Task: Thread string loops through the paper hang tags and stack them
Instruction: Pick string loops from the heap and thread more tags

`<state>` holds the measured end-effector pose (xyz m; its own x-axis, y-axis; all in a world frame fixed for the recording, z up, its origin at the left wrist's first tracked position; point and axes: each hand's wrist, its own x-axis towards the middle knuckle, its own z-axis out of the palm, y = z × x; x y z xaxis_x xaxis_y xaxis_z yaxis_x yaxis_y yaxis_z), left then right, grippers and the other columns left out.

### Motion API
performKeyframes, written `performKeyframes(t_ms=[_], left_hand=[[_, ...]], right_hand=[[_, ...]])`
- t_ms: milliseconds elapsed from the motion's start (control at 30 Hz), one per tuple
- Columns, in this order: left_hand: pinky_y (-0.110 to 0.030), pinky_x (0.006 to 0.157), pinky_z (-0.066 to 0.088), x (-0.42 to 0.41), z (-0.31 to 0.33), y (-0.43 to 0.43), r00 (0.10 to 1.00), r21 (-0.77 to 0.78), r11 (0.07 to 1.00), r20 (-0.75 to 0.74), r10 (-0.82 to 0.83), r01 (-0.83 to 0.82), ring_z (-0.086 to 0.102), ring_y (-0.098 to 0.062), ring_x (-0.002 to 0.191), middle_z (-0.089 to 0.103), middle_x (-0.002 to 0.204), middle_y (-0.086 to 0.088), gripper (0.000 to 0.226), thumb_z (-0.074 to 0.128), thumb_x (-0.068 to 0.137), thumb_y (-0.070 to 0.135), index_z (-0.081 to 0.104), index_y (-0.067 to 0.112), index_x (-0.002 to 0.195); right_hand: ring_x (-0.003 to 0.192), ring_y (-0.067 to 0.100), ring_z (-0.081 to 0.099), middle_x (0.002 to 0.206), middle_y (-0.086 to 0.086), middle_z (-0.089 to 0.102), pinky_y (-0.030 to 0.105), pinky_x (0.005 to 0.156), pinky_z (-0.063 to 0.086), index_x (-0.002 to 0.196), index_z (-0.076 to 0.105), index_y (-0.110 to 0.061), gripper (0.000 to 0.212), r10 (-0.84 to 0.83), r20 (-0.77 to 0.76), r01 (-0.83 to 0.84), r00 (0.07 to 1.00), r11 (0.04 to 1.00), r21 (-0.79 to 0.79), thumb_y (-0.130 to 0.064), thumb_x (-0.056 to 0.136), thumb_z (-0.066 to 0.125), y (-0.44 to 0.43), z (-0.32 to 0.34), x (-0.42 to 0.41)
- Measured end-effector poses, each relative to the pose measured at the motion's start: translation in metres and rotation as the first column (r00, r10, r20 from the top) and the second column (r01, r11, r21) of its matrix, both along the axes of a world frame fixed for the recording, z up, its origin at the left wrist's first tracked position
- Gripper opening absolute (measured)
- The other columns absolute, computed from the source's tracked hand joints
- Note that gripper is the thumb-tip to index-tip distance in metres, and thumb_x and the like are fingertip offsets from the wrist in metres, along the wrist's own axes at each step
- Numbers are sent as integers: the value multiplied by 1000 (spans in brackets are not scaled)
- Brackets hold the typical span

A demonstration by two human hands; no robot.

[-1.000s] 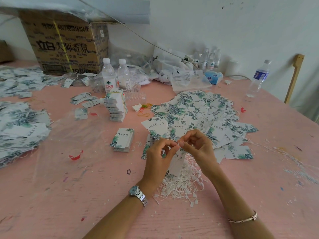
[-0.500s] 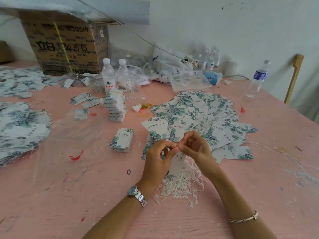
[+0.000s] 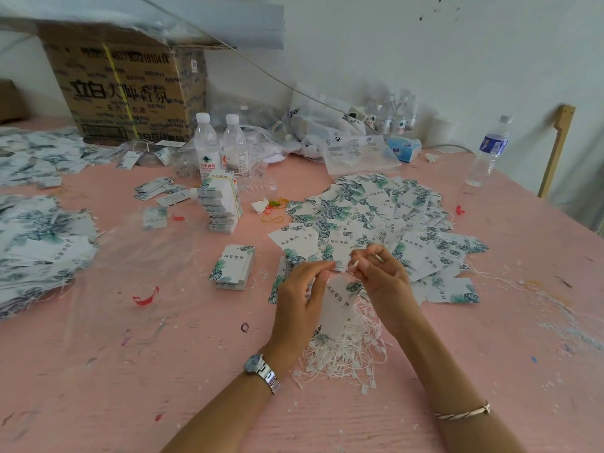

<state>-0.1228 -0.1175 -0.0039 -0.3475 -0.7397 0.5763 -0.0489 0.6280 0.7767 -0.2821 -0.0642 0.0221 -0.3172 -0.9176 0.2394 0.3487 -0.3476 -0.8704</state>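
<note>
My left hand point(image 3: 302, 297) pinches the top edge of a white paper hang tag point(image 3: 338, 300) with a green leaf print, which hangs down between both hands. My right hand point(image 3: 380, 277) pinches a thin white string loop point(image 3: 353, 264) at the tag's top. Under my hands lies a tangled heap of white string loops point(image 3: 343, 354). Behind them spreads a wide pile of loose hang tags point(image 3: 376, 217). A small neat stack of tags point(image 3: 232, 268) sits to the left of my left hand.
A tall bundle of tags point(image 3: 220, 204) and two water bottles point(image 3: 219, 148) stand mid-table. More tag piles point(image 3: 39, 243) lie at the left edge. A cardboard box point(image 3: 127, 89), plastic bags and a bottle point(image 3: 488, 152) line the back of the pink table point(image 3: 163, 371).
Both hands stay over the string heap; the tag now hangs lower between them and my right hand has drawn the string end up slightly at the tag's top.
</note>
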Motion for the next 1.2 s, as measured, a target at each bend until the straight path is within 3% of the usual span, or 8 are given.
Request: performKeyframes(t_ms=[200,300,433,533,667,800,1067,1200], left_hand=[[-15,92,46,-2,-5,0,980,104,989,157,-119,103,59,0,114,66,125,7,33,41,109,20,58,19,137],[-9,82,44,-2,-5,0,975,161,977,150,-161,137,61,2,106,68,120,9,33,42,108,22,57,21,137],[-28,62,47,-2,-7,-1,971,247,955,133,-200,163,59,-19,74,68,104,8,29,54,104,24,63,32,130],[-17,66,43,-1,-4,0,970,263,938,31,-243,226,57,-1,77,70,95,13,25,60,100,20,69,38,116],[-24,74,52,-1,2,0,960,351,894,-148,-240,277,63,-9,86,73,97,14,30,66,97,19,74,47,106],[-19,73,54,-1,4,-4,942,384,890,-312,-126,246,65,-6,82,73,97,5,26,71,93,15,76,38,104],[-16,69,52,2,3,-7,888,355,935,-431,160,4,67,-4,81,72,93,12,11,70,93,14,68,21,101],[-16,70,52,2,2,-7,883,342,937,-415,219,-72,67,-5,80,71,93,12,12,72,92,13,67,21,99]], right_hand=[[74,12,60,88,2,62,21,71,52,95,54,-15,19,28,301,-14,953,999,-50,-2,83,63,0,5,-6],[75,11,60,90,0,60,20,70,50,95,54,-17,17,3,358,16,934,999,-50,0,91,51,1,6,-10],[76,10,60,89,0,61,21,71,48,92,54,-17,20,-17,393,42,919,998,-54,1,92,46,1,8,-12],[75,11,58,88,1,62,21,69,47,89,56,-17,22,-101,387,112,917,994,-7,2,95,46,0,7,-14],[71,13,56,79,5,57,20,64,47,87,56,-13,22,-255,252,249,934,967,56,5,97,50,-1,4,-14],[70,7,58,84,3,60,20,67,46,92,57,-12,15,-342,-100,351,934,931,99,2,96,57,-2,0,-8],[90,12,58,96,-4,64,19,80,46,103,62,-18,28,-89,-623,164,777,984,65,-43,92,62,3,-5,17],[78,9,53,86,-12,60,16,70,38,104,55,-17,37,-103,-667,156,738,988,20,-30,82,82,2,-8,21]])
